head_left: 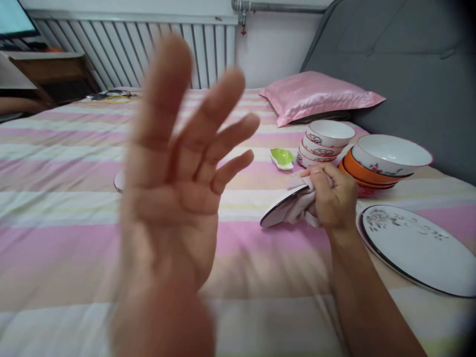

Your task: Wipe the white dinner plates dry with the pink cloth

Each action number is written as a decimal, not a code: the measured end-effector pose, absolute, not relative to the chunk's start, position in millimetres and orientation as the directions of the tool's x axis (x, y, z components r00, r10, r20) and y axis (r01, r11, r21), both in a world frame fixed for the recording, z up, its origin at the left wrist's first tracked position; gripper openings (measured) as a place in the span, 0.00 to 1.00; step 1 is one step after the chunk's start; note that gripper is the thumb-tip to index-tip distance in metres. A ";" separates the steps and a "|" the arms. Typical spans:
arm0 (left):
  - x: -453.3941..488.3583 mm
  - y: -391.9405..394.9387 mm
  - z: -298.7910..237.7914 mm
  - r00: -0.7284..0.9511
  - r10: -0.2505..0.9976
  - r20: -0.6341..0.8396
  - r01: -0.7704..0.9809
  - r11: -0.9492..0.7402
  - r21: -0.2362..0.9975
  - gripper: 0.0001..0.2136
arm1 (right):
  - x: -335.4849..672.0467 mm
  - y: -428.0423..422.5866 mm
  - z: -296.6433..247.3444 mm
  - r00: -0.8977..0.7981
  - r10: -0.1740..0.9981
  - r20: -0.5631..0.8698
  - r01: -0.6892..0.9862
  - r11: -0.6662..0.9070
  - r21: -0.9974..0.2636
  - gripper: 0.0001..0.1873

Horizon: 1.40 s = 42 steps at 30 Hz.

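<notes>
My left hand [174,168] is raised close to the camera, palm toward me, fingers spread and holding nothing. My right hand [332,198] is closed round a pale cloth [299,203] and a small white plate with a dark rim [278,208], held tilted just above the striped bedspread. A large oval white plate with a dark rim [416,248] lies right of that hand on the bed.
A stack of white bowls with red patterns [327,141] and a white bowl on orange bowls [386,158] stand behind my right hand. A green leaf-shaped dish [281,157], a pink pillow [316,96], a grey headboard [409,64] and a radiator [126,44] are beyond.
</notes>
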<state>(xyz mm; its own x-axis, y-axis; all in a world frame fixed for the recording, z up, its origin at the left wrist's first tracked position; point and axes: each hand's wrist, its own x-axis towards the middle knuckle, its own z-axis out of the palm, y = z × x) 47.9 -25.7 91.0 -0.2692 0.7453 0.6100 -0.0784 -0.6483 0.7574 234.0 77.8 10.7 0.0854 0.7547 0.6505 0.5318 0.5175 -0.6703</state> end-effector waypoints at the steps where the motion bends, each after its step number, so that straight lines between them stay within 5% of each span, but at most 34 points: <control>1: 51.0 -19.4 86.5 -0.223 0.760 0.611 -0.047 -0.634 0.772 0.29 | 234.2 77.7 10.9 0.086 0.759 0.646 0.530 0.514 -0.675 0.12; 3: 55.0 -2.5 68.0 -0.097 0.850 0.518 0.041 -0.516 0.855 0.29 | 234.4 77.4 11.2 0.086 0.765 0.638 0.526 0.509 -0.681 0.13; 7: 60.6 30.0 14.7 0.115 0.988 0.104 0.201 -0.126 0.972 0.31 | 234.5 78.0 10.7 0.081 0.758 0.648 0.529 0.518 -0.672 0.15; 9: 63.9 38.0 -6.1 0.360 0.932 0.049 0.232 -0.140 0.963 0.25 | 234.4 78.4 10.2 0.080 0.754 0.652 0.533 0.521 -0.667 0.15; 11: 66.7 40.9 -18.9 0.436 0.897 0.071 0.326 -0.230 0.917 0.21 | 234.0 78.2 9.9 0.083 0.751 0.655 0.539 0.519 -0.664 0.15; 16: 68.8 41.0 -27.4 0.348 0.934 0.084 0.573 -0.283 0.769 0.13 | 233.0 76.5 11.3 0.050 0.740 0.671 0.562 0.535 -0.632 0.16; 20: 67.9 41.2 -27.9 0.325 0.938 0.120 0.584 -0.299 0.755 0.12 | 234.3 75.9 12.7 -0.155 0.719 0.677 0.461 0.659 -0.595 0.13; 26: 60.9 41.4 -21.9 0.271 0.952 0.139 0.543 -0.271 0.795 0.14 | 233.0 75.3 9.5 -0.320 0.746 0.584 0.438 0.663 -0.607 0.33; 33: 55.9 34.2 4.4 0.127 0.985 0.113 0.738 -0.170 0.653 0.13 | 232.0 81.2 8.7 -0.139 0.712 0.688 0.486 0.654 -0.579 0.26; 42: 65.3 23.3 25.0 -0.071 0.985 0.155 0.960 0.025 0.280 0.13 | 248.4 89.3 7.8 0.361 0.566 0.741 0.492 0.559 -0.667 0.26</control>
